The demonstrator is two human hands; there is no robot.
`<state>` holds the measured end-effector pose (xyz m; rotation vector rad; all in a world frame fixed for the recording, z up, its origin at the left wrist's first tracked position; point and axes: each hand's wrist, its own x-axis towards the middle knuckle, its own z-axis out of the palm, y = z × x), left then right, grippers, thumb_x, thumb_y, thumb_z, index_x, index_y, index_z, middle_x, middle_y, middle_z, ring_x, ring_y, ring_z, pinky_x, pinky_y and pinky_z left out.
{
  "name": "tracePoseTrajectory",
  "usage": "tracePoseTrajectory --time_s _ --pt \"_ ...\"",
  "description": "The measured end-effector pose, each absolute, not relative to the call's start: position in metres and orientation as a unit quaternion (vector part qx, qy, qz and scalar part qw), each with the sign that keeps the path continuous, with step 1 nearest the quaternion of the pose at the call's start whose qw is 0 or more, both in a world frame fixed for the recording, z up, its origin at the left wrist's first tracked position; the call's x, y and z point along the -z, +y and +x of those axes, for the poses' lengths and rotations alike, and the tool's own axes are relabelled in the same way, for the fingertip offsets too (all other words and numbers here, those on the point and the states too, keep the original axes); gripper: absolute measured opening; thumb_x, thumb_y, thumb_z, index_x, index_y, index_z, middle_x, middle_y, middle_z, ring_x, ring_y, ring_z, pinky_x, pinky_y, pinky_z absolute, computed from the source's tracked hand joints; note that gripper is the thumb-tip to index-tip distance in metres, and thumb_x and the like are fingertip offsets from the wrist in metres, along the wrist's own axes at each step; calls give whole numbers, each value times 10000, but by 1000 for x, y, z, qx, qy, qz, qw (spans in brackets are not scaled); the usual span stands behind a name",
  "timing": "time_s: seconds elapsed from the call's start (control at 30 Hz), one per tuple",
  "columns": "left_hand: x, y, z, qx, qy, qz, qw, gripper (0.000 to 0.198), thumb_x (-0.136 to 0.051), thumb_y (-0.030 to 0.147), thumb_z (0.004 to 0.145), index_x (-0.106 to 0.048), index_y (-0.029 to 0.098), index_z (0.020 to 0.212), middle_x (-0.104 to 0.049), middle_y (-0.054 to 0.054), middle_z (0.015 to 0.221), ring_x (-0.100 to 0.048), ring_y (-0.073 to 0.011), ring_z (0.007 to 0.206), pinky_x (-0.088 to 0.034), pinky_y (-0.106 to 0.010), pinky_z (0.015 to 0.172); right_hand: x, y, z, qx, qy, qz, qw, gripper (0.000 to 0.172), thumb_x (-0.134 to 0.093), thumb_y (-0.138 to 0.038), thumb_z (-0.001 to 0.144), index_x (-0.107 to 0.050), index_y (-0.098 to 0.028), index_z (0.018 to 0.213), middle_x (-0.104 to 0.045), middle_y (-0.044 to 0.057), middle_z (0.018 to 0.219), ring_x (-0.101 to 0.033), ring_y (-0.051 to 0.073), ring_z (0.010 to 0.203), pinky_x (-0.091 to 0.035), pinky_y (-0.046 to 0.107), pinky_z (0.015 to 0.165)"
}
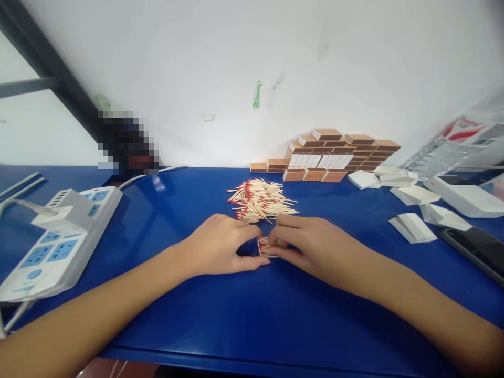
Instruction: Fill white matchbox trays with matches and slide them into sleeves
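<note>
In front of me on the blue table is a small white matchbox tray (264, 254) with red-tipped matches (264, 242) in it. My left hand (220, 244) grips the tray's left end, thumb at the near side and fingers at the far side. The bent fingers of my right hand (311, 241) are closed at the tray's right part, over the matches there. They hide that end of the tray and some of the matches. Just beyond both hands lies a loose heap of matches (260, 199), heads mostly to the left.
Matchboxes (328, 149) are stacked along the wall. Several empty paper trays (413, 228) lie at the right, near a phone (476, 249), a white box (464, 195) and a plastic bottle (444, 147). A power strip (59, 244) with a plugged-in charger occupies the left.
</note>
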<state>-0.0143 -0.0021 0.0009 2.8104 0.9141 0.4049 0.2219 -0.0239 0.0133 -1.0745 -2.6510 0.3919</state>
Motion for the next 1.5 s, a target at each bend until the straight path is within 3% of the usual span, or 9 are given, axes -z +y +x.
tracePoseTrajectory --time_s 0.23,0.43,0.77,1.23,1.5 --pt "-1 -3 -14 -142 298 941 74 358 -674 525 915 -690 171 869 -644 26 671 -586 -119 561 -347 -258 537 -11 -24 220 -157 -912 -352 142 138 -596 -253 1014 -709 -181 978 -637 53 969 -637 160 764 -489 293 698" --pt "-2 -3 -13 -142 296 941 85 359 -675 523 917 -730 176 992 -658 27 677 -628 -133 596 -375 -260 557 -10 -26 222 -136 -913 -353 152 175 -602 -255 1002 -667 -169 864 -624 36 899 -612 151 722 -450 284 639" --pt "0 -3 -15 -140 296 942 71 391 -646 556 930 -694 169 903 -654 23 694 -606 -123 588 -362 -264 552 -12 -22 225 -126 -903 -370 179 149 -634 -289 998 -696 -189 907 -653 21 914 -607 138 724 -425 283 633" --pt "0 -4 -13 -138 295 942 81 382 -663 541 923 -720 163 928 -637 25 652 -614 -138 580 -369 -272 546 -4 -24 218 -35 -915 -358 180 168 -610 -262 995 -657 -160 870 -639 38 856 -588 145 660 -400 284 587" --pt "-1 -3 -14 -139 299 940 85 374 -674 532 917 -707 160 902 -640 25 649 -610 -131 568 -375 -263 545 -3 -25 215 -36 -918 -371 136 219 -555 -271 1028 -680 -161 886 -643 51 892 -614 154 696 -414 295 612"
